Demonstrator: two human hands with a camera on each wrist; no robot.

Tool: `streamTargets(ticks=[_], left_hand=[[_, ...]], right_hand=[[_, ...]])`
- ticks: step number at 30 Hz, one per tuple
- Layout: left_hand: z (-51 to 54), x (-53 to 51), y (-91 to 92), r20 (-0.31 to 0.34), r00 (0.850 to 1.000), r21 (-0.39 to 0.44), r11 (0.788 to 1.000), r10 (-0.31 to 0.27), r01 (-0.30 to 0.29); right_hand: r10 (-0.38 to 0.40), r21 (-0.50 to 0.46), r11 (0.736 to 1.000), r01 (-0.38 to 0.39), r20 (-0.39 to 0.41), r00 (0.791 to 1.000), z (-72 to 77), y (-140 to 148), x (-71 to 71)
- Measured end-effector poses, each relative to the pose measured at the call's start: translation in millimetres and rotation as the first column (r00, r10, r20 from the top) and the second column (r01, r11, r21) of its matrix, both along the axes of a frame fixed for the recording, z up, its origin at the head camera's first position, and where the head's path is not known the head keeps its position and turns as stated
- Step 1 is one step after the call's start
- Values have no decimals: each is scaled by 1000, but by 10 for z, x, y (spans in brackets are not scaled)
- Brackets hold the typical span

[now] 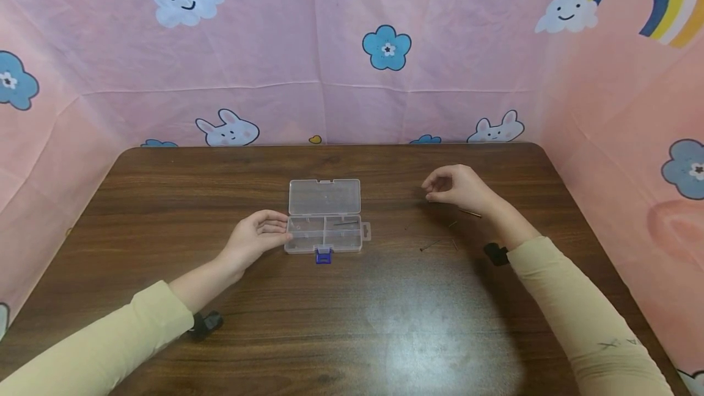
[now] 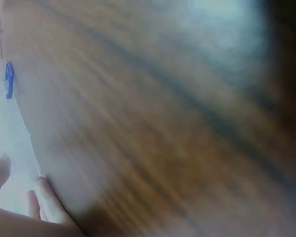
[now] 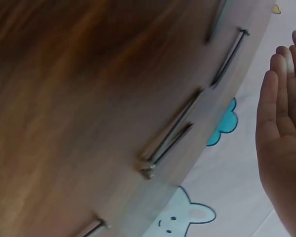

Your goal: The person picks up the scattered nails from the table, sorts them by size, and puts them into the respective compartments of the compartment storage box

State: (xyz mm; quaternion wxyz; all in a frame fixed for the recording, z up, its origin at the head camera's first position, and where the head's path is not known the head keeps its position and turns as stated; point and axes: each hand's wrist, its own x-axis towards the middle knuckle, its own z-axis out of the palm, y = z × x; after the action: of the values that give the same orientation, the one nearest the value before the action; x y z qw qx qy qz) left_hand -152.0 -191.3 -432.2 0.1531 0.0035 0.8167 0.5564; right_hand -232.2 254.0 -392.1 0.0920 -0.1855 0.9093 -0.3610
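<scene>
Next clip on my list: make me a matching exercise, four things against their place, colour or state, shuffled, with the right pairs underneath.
Things:
1. Left hand
2. Lid
3. Latch
4. Right hand

Place, colour or state:
A. Blue
B. Near the loose nails
C. Touching the left end of the box
D. Flipped open, on the far side from the person

Pairs: 1-C, 2-D, 3-A, 4-B

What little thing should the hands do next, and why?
Probably lower the right hand and pinch one loose nail. That hand looks empty, and nails lie scattered near it. The left hand holds the box, its lid is open, and what looks like a nail is already inside.
</scene>
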Motion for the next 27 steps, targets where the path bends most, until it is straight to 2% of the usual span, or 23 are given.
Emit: streamTargets(ticks=[11, 27], left_hand=[[34, 7, -3, 10, 1000, -7, 1000, -1, 1], [21, 9, -5, 6, 1000, 4, 1000, -1, 1]], right_hand=[[0, -8, 1000, 0, 55, 999, -62, 164, -35], [-10, -36, 999, 15, 144, 990, -178, 312, -93]])
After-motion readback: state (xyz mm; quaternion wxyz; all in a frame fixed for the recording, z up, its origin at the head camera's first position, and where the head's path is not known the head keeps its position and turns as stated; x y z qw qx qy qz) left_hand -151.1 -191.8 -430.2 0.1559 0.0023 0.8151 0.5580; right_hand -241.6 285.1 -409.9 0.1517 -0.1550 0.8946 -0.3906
